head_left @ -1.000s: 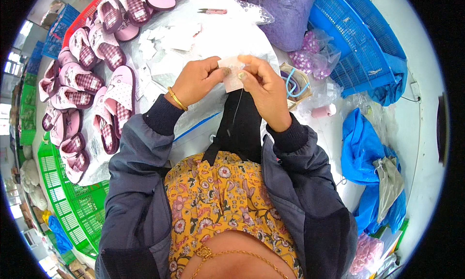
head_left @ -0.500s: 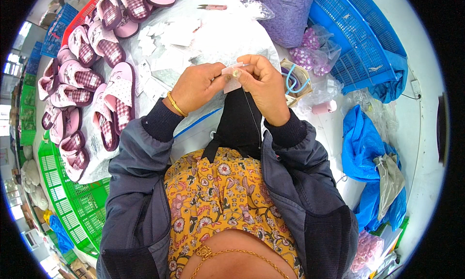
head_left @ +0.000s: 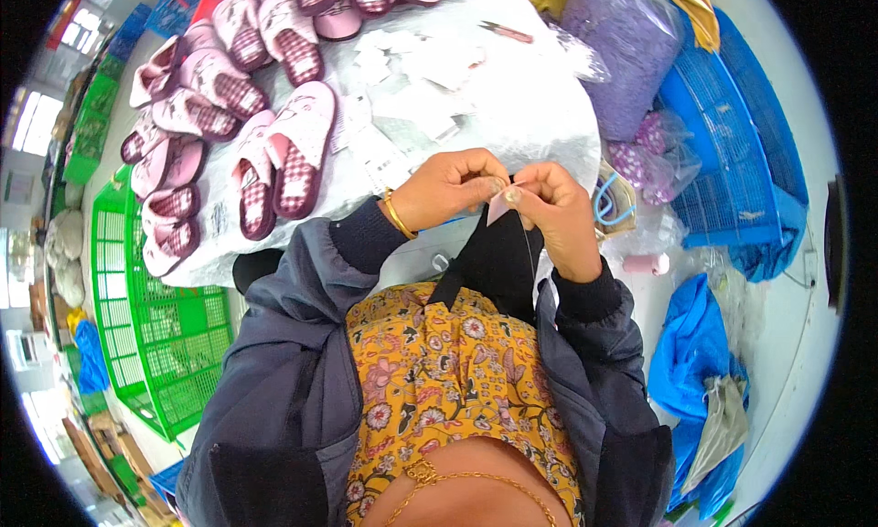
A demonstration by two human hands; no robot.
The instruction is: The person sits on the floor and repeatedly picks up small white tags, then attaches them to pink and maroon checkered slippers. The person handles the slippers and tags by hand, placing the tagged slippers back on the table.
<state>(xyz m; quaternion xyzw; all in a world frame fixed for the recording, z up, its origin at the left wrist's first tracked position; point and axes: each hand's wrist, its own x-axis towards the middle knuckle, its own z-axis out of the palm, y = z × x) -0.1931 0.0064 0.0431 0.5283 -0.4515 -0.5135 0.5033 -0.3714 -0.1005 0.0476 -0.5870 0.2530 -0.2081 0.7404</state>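
Observation:
In front of my chest, both hands meet over a small pale pink piece of fabric [head_left: 497,208]. My left hand [head_left: 450,191] pinches its left side between thumb and fingertips. The fingers of my right hand [head_left: 560,214] are closed on the other side, thumb pressed against it. A dark thread [head_left: 531,253] hangs from the right fingers towards my lap. Any needle is too small to make out. Beyond my hands, loose white paper pieces [head_left: 425,106] lie on the plastic-covered table [head_left: 540,106], with pink-handled thread snips [head_left: 506,31] farther back.
Pink slippers with checked insoles [head_left: 302,152] crowd the table's left side. Below them stands a green crate [head_left: 183,344]. To the right are a purple bag [head_left: 617,52], blue baskets [head_left: 722,143], a small open box [head_left: 617,202], a pink thread spool [head_left: 646,265] and blue plastic sheeting [head_left: 686,353].
The whole view has shifted, so table and hands sit lower and farther right. The pink fabric piece is turned and shows a narrower, pointed shape. Both hands still grip it.

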